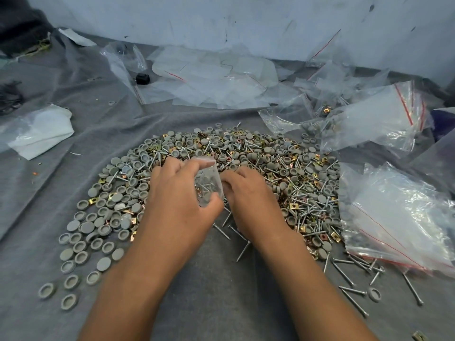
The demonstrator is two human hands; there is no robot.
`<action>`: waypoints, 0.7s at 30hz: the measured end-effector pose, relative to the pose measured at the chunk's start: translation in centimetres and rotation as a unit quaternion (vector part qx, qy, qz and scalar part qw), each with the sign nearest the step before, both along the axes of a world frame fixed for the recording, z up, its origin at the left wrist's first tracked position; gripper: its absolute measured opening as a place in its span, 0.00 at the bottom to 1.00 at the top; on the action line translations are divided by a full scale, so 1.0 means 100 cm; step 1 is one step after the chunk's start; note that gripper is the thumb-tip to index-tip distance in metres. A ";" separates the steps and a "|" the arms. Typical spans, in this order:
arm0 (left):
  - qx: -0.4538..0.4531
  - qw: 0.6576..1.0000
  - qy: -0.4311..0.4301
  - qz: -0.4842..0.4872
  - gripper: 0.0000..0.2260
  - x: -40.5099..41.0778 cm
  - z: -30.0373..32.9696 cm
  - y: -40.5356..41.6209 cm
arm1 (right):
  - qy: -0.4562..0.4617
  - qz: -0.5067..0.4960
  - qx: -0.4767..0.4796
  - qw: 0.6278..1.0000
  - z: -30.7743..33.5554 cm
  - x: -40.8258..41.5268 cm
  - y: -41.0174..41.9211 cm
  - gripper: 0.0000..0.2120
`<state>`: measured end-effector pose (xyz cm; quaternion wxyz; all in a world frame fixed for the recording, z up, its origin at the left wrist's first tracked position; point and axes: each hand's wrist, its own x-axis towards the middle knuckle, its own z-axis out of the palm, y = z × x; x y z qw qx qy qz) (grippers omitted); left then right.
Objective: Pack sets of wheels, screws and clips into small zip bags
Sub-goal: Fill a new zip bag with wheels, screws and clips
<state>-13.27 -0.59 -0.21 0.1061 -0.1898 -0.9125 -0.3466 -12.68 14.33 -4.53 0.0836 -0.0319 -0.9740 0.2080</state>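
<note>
A wide heap of grey round wheels (103, 215), silver screws (310, 190) and brass clips (294, 206) covers the grey cloth (211, 279) in the middle. My left hand (179, 200) grips a small clear zip bag (208, 183) upright over the heap; wheels and screws show inside it. My right hand (248, 195) is beside the bag's right side, fingers curled down onto the heap next to the bag. What its fingertips hold is hidden.
Filled zip bags with red seal lines lie at right (398, 217) and upper right (374, 119). Empty clear bags (211, 77) are spread at the back by the wall. A white cloth (41, 131) lies at left. Loose screws (349, 279) scatter near the front right.
</note>
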 end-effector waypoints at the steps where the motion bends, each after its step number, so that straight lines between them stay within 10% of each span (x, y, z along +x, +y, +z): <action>1: -0.003 1.000 0.002 0.000 0.22 0.000 0.000 0.001 | -0.002 0.001 0.021 1.000 -0.002 -0.002 -0.001 0.13; 6: -0.012 1.000 0.005 -0.002 0.21 0.000 -0.004 0.002 | 0.036 -0.010 0.041 0.998 -0.007 0.000 0.000 0.11; 14: -0.011 1.000 0.000 -0.005 0.22 0.001 -0.004 0.003 | 0.297 0.003 -0.226 0.928 0.038 0.022 0.001 0.06; 21: -0.018 1.000 -0.014 -0.018 0.18 0.004 -0.002 0.005 | 0.240 0.059 -0.143 0.959 0.036 0.036 -0.005 0.09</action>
